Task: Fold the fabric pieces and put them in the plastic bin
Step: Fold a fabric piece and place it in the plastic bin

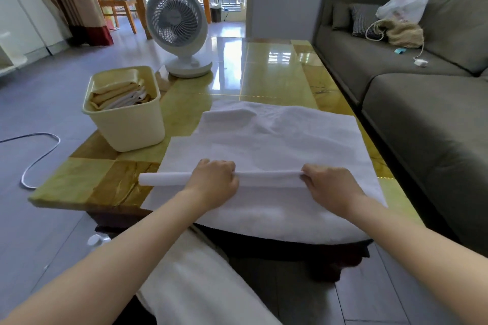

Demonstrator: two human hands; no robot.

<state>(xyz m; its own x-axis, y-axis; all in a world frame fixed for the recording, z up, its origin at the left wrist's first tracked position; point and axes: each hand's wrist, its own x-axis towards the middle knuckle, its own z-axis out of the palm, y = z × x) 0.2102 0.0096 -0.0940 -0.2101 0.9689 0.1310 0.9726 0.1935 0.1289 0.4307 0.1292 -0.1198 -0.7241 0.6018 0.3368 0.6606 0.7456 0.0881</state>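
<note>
A round white electric fan (pixel 177 24) stands at the far left of the glossy yellow stone table (pixel 274 71), behind the cream plastic bin (pixel 126 124) that holds folded beige and white fabric pieces (pixel 118 95). The large white fabric sheet (pixel 277 140) lies spread just right of the bin. The left hand (pixel 214 182) and right hand (pixel 330 187) pinch its raised fold with curled fingers. A grey sofa (pixel 422 113) runs along the table's right edge. Bare tabletop shows beyond the sheet.

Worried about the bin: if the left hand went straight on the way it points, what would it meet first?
Likely just more white fabric: the left hand, gripping the raised fold, points across the sheet toward its rumpled far end. The plastic bin stands leftward, apparently off that line.
</note>
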